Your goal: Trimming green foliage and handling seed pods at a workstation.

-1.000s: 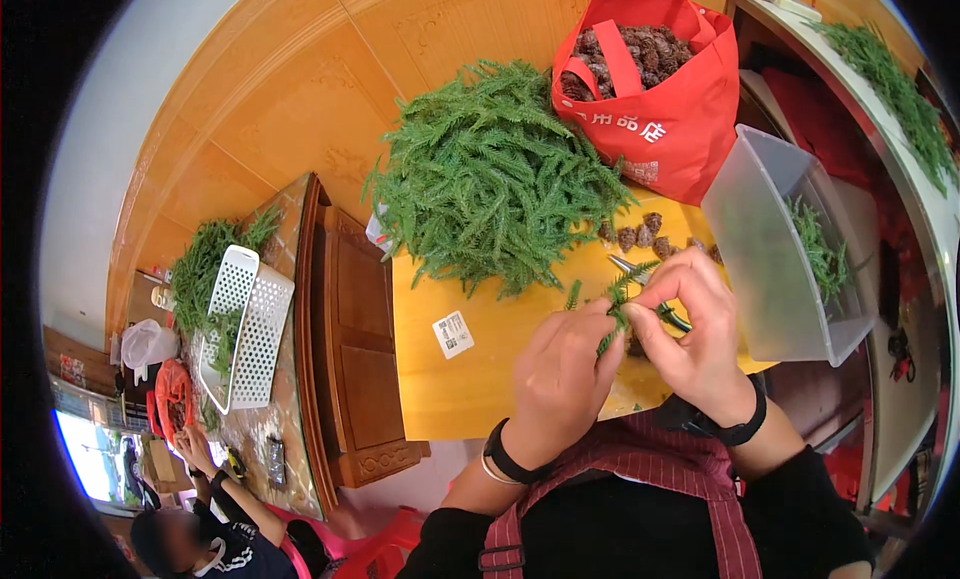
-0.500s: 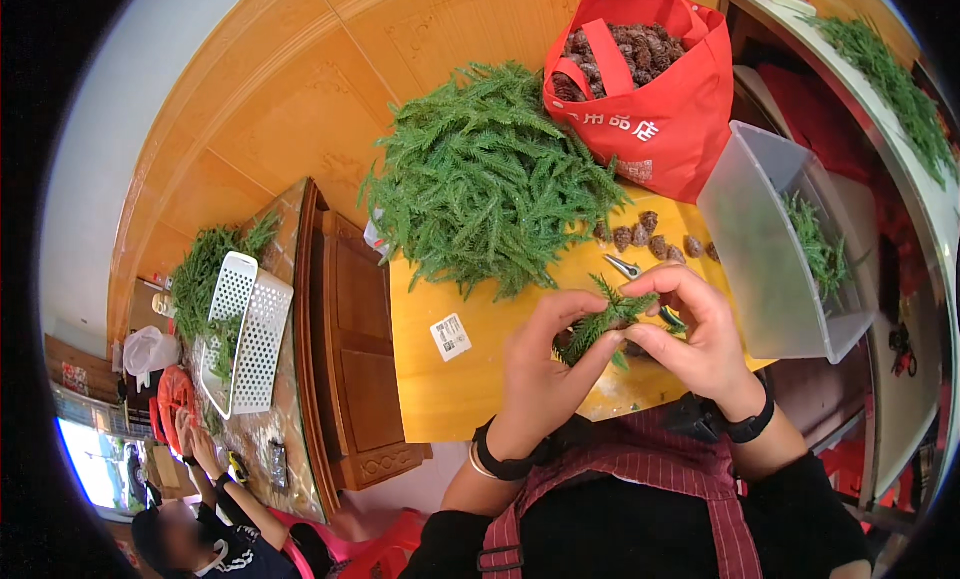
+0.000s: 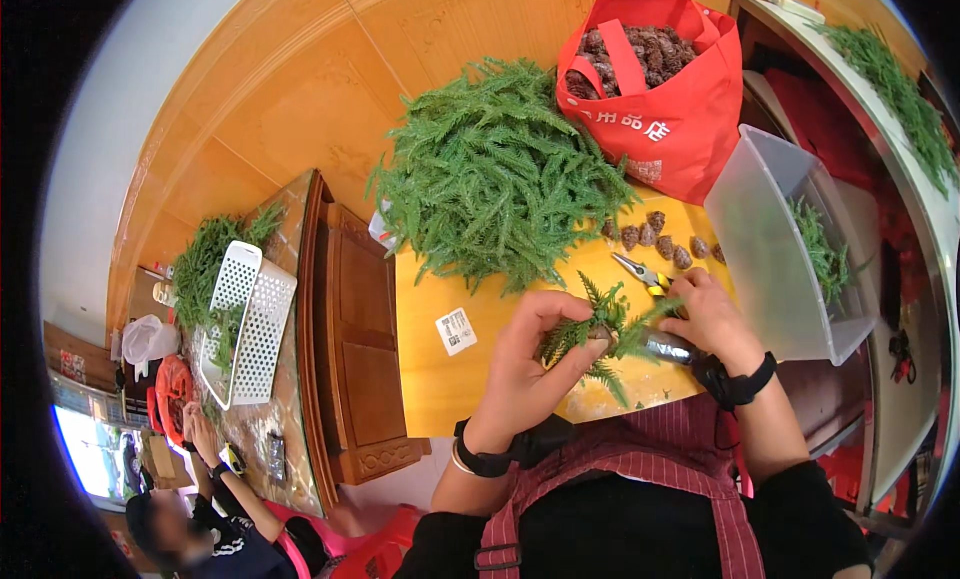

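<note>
My left hand [image 3: 535,369] is closed round a bunch of green artificial fir sprigs [image 3: 610,314], pinching it between thumb and fingers. A small brown piece shows at the thumb tip; I cannot make out its kind. Low over the table's right part, my right hand [image 3: 712,319] has thumb and forefinger apart, close to the sprig tips. Beside its fingers lie pliers [image 3: 643,273] with yellow-and-black handles. A dark, shiny, roll-like thing [image 3: 668,347] lies under its thumb. Several small brown pine cones [image 3: 664,246] are scattered just beyond the pliers.
A large heap of fir sprigs [image 3: 500,179] covers the yellow table's [image 3: 430,379] back left. Behind stands a red bag [image 3: 660,129] of pine cones; a clear plastic bin [image 3: 770,249] is at right. Leftward, a person [image 3: 180,529] works at another table with a white basket [image 3: 262,329].
My right hand has left the sprigs and moved right and down, toward the pliers. The left hand keeps its hold, and the bunch has turned, its fronds now spread out.
</note>
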Demonstrator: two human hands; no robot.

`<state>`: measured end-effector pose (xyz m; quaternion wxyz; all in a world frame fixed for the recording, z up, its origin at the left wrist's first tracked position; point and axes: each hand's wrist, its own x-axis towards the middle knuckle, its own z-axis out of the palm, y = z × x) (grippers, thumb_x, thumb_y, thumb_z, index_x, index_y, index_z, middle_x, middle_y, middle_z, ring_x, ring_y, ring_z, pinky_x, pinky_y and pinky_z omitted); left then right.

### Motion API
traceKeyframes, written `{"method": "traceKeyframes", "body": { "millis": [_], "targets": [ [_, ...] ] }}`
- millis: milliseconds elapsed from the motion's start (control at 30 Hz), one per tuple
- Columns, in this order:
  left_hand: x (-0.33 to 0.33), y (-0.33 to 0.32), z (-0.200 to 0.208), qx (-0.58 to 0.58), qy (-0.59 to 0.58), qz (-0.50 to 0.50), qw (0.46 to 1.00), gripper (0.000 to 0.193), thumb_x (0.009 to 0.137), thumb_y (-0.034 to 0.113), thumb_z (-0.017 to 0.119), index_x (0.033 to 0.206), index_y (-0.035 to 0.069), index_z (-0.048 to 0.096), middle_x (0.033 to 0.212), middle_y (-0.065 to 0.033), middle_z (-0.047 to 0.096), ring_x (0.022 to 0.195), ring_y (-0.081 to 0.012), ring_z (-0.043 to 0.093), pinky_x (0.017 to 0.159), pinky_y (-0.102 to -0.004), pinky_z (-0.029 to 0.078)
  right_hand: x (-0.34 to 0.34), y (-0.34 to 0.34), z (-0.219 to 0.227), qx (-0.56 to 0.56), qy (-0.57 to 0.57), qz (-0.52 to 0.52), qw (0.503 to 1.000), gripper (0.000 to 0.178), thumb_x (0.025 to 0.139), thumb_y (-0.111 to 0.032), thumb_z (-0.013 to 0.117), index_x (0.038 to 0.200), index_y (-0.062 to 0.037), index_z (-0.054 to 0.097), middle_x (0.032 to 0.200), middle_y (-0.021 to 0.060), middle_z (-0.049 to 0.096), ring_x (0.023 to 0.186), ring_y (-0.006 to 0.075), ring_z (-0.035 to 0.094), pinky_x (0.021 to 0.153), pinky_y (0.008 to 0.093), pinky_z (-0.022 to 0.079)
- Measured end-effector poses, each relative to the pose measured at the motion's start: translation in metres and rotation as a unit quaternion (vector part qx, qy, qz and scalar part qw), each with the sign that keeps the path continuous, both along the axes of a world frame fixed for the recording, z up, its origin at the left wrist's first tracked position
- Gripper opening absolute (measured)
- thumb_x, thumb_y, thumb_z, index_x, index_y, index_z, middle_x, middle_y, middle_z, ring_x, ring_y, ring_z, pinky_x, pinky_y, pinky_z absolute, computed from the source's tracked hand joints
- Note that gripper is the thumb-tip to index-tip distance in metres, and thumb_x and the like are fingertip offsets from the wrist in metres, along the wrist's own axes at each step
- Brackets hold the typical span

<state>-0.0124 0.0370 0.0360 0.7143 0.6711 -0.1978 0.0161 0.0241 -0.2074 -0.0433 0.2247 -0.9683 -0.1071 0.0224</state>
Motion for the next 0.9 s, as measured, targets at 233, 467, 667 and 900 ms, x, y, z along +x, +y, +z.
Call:
{"method": "traceKeyframes", "body": {
  "millis": [233,467,667,900],
  "targets": [
    [-0.003,0.023,0.006,0.001,0.006,-0.034,0.999,0.03,0.079,-0.003,0.058,0.105,0.003,0.043,0.1,-0.0055,0.052,0.094,-0.0111,0.051,0.082,-0.0239,0.04,0.013,0.006,-0.004,-0.017,-0.023,-0.001,1.0,0.021,0.064,-0.014,0.065,0.078,-0.0009,0.056,0.091,0.0161,0.051,0.089,0.033,0.052,0.079,0.0397,0.044],
    [0.002,0.051,-0.007,-0.092,0.071,-0.116,0.986,0.029,0.075,0.002,0.06,0.099,0.004,0.044,0.095,-0.0086,0.052,0.089,-0.0171,0.054,0.077,-0.0294,0.044,-0.013,-0.014,0.016,0.138,-0.001,0.008,0.99,0.019,0.069,-0.015,0.056,0.075,0.0023,0.053,0.079,0.0127,0.049,0.072,0.026,0.05,0.065,0.0329,0.041],
    [0.012,0.055,-0.012,-0.088,0.037,-0.149,0.984,0.026,0.073,0.005,0.062,0.093,0.005,0.044,0.084,-0.0123,0.053,0.078,-0.0244,0.058,0.066,-0.0338,0.049,-0.047,-0.01,0.06,0.459,0.206,-0.09,0.859,0.011,0.08,-0.012,0.052,0.076,-0.002,0.053,0.069,-0.0023,0.052,0.062,0.0062,0.046,0.056,0.0224,0.037],
    [0.016,0.049,-0.001,-0.055,-0.015,-0.215,0.975,0.028,0.07,-0.005,0.062,0.095,0.003,0.052,0.095,-0.0084,0.056,0.093,-0.019,0.055,0.084,-0.0305,0.042,-0.047,0.005,0.093,0.384,0.105,0.088,0.913,0.01,0.07,-0.009,0.062,0.069,-0.0016,0.056,0.073,0.0107,0.06,0.079,0.022,0.06,0.071,0.0318,0.046]
  ]
}}
